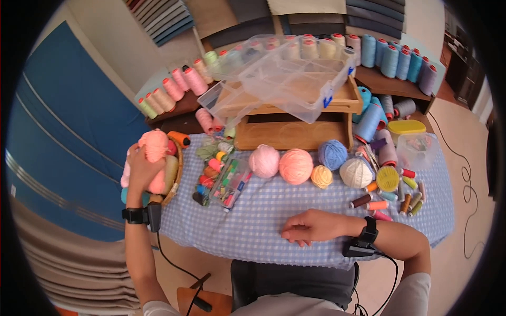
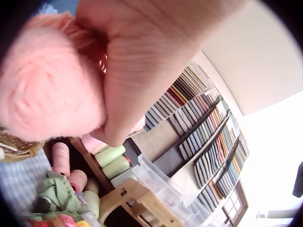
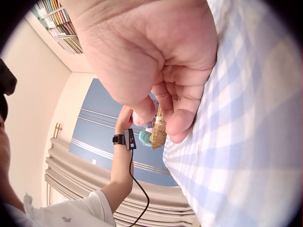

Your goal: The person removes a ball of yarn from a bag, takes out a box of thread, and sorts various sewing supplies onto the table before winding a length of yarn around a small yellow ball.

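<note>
At the far left of the head view, my left hand [image 1: 142,171] grips a coral-pink ball of yarn [image 1: 153,145] over a wicker basket [image 1: 179,167]. In the left wrist view the fluffy yarn [image 2: 52,90] lies against the thumb, and the palm hides the fingers' far side. More yarn fills the basket, including an olive ball [image 1: 171,173] and a teal one [image 1: 125,196]. My right hand [image 1: 315,226], holding nothing, rests near the table's front edge with its fingers loosely curled over the checked cloth [image 1: 237,231].
A row of yarn balls [image 1: 295,166] crosses the table's middle. Behind it, a clear divided box [image 1: 295,79] tops a wooden shelf [image 1: 295,136]. Small thread spools [image 1: 377,205] lie to the right. A clear case [image 1: 231,183] stands near the basket.
</note>
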Tool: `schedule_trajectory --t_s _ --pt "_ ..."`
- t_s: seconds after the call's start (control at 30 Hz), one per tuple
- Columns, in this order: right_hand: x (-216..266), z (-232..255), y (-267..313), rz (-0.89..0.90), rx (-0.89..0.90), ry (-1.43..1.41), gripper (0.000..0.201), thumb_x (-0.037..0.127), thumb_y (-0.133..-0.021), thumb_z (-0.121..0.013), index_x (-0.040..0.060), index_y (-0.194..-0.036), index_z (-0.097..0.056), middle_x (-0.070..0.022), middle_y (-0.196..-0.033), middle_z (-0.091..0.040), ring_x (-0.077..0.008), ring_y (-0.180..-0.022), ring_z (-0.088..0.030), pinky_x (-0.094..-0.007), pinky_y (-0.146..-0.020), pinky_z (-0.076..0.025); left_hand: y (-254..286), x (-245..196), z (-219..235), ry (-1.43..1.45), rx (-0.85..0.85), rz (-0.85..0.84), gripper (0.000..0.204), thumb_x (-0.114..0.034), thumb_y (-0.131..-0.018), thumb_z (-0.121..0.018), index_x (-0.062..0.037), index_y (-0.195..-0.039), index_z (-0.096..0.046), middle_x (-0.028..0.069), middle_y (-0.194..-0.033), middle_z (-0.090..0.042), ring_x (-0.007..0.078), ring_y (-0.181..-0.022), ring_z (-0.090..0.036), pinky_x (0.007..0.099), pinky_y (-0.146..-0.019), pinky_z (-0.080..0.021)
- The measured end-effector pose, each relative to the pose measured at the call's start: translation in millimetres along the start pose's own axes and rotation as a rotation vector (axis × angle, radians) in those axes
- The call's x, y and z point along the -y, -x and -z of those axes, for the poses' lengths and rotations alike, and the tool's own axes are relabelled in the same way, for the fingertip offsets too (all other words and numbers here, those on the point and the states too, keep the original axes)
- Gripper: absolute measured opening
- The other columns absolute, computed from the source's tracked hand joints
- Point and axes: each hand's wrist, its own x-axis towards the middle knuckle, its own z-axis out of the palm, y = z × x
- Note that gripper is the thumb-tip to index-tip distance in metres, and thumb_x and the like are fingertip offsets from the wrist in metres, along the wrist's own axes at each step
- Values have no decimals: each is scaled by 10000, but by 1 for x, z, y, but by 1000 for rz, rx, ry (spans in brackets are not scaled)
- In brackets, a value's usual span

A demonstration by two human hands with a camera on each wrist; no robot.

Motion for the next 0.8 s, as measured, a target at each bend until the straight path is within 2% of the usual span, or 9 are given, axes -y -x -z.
schedule_trajectory --t_s 0.1,0.2,0.4,0.47,0.53,0.67,0.73,0.77,0.8 --pt "-2 -1 -1 -6 1 -2 270 277 -998 -531 29 -1023 -633 -27 -818 -627 -97 -679 -597 -258 -616 -506 -6 -16 6 124 5 8 534 -279 -674 -742 68 -1053 -597 263 -1178 -537 395 -1066 -547 436 -909 -463" --pt "-2 0 -1 23 -1 8 267 265 -999 -527 18 -1030 -622 -34 -809 -627 -101 -676 -597 -265 -617 -510 6 -61 30 380 113 164 436 -111 -726 -708 45 -1105 -562 176 -1114 -549 258 -1033 -561 349 -888 -466" --pt "-4 -1 -1 68 -19 -68 329 295 -992 -513 -17 -967 -616 -58 -762 -603 -120 -651 -600 -279 -576 -514 59 -127 37 628 87 -238 693 -38 -696 -681 -2 -1330 -403 123 -1200 -507 232 -1123 -525 348 -962 -435" --pt "-3 2 0 72 27 -6 272 245 -985 -541 -11 -1056 -604 -56 -783 -636 -126 -686 -606 -286 -636 -517 81 -159 53 747 209 -215 743 -56 -632 -735 -6 -1316 -448 136 -1251 -479 267 -1149 -514 365 -989 -415" --pt "-12 -3 -3 180 -37 110 268 248 -970 -553 -5 -1040 -609 -81 -810 -650 -192 -696 -622 -328 -657 -526 90 -170 63 584 485 -578 746 -102 -587 -784 -13 -1273 -505 152 -1293 -436 312 -1135 -516 392 -1010 -396" --pt "-32 -23 -9 558 -220 291 270 241 -925 -595 23 -1086 -602 -140 -893 -678 -331 -793 -643 -413 -773 -524 109 -228 45 869 637 -723 711 -164 -587 -803 -18 -1234 -549 168 -1338 -394 347 -1142 -510 421 -1027 -379" --pt "-27 -25 1 568 -200 227 286 242 -911 -611 30 -1102 -595 -157 -936 -670 -345 -858 -636 -419 -811 -514 112 -240 22 778 805 -924 783 -196 -611 -814 -16 -1305 -502 186 -1350 -421 349 -1189 -500 407 -1041 -376" --pt "-25 -28 5 585 -173 162 306 243 -897 -628 36 -1119 -588 -173 -979 -662 -360 -923 -629 -426 -848 -504 113 -242 11 777 811 -928 783 -196 -611 -814 -16 -1305 -502 186 -1350 -421 349 -1189 -500 407 -1041 -376" --pt "-24 -31 7 561 -197 222 301 239 -871 -653 38 -1088 -596 -191 -1072 -633 -365 -1009 -603 -440 -879 -488 114 -244 3 878 984 -800 824 -200 -624 -818 -11 -1343 -462 184 -1356 -440 329 -1212 -497 394 -1047 -377"
